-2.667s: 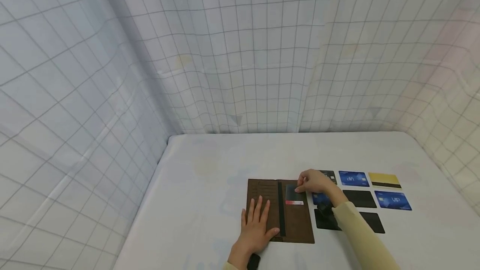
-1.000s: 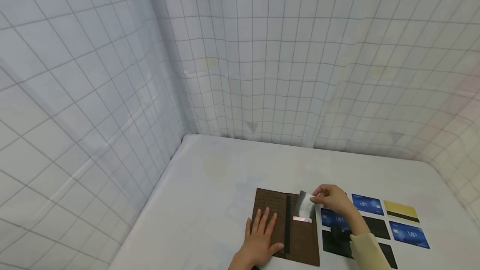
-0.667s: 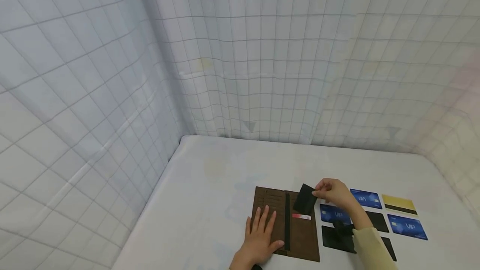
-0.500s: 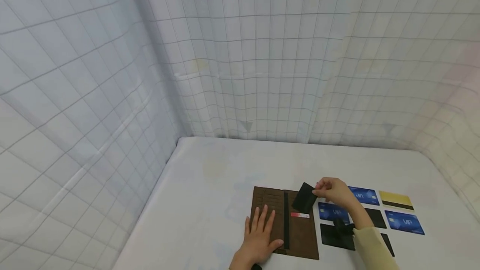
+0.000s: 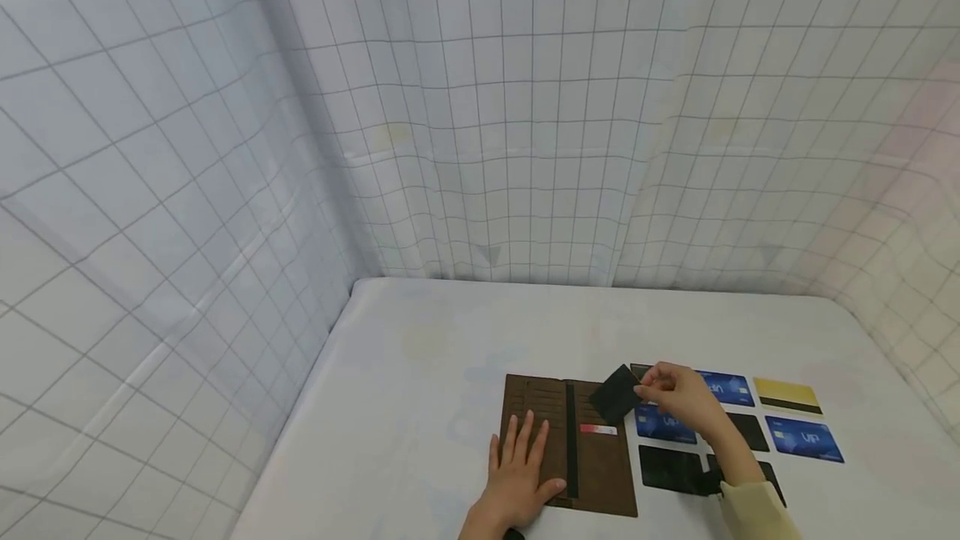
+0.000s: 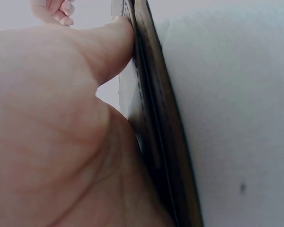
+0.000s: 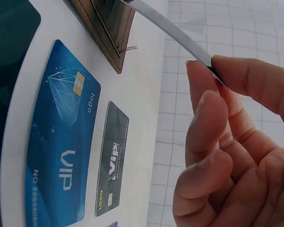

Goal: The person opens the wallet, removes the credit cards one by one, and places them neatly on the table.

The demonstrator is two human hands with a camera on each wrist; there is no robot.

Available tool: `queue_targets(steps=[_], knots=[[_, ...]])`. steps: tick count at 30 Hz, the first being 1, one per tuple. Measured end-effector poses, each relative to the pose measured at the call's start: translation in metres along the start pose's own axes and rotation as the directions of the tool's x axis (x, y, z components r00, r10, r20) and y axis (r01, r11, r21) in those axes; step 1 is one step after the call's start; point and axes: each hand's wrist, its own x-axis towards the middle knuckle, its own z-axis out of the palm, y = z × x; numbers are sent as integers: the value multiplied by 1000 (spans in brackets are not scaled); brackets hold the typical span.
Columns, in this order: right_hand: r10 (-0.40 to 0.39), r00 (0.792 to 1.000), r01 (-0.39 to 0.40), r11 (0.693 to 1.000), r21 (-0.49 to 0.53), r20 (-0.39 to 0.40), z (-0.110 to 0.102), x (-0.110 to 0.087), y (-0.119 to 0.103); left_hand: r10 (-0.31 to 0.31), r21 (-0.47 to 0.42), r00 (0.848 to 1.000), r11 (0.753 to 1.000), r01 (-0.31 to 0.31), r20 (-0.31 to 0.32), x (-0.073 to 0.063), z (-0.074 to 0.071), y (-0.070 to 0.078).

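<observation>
An unfolded brown wallet [image 5: 607,482] lies on the table, a dark strap running down its middle. My left hand [image 5: 516,473] rests flat on its left half with fingers spread; the left wrist view shows the thumb against the wallet's layered edge [image 6: 156,104]. Above the right half, my right hand [image 5: 678,394] pinches a black card [image 5: 617,394] by one corner between thumb and fingers, and the card is tilted. In the right wrist view that card [image 7: 175,33] appears nearly edge-on. A red-and-white strip [image 5: 598,430] shows on the wallet's right half below the card.
Right of the wallet several cards lie in rows: blue VIP cards [image 5: 804,439], a yellow card [image 5: 789,396] with a dark stripe, a black card [image 5: 671,469] and a dark grey VIP card [image 7: 113,158]. White grid-patterned curtains [image 5: 487,148] surround the table [image 5: 390,407].
My right hand has drawn the black card up off the wallet's right half and turned it, moving slightly right. The left hand stays on the wallet. The head view has shifted.
</observation>
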Motion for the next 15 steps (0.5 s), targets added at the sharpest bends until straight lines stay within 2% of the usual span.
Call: queue_targets(steps=[5,10,15], knots=[[20,996,-18,1000,24,-92,0,-11,5,1,12,1000,1000,-1,-2,-1,1,-3],[45,984,-35,998,57,-175,-3,-21,14,20,-17,1000,1000,-21,-6,0,3,-6],[137,966,-107,984,144,-218,-13,-31,16,63,-46,998,997,-64,-32,2,8,-9]])
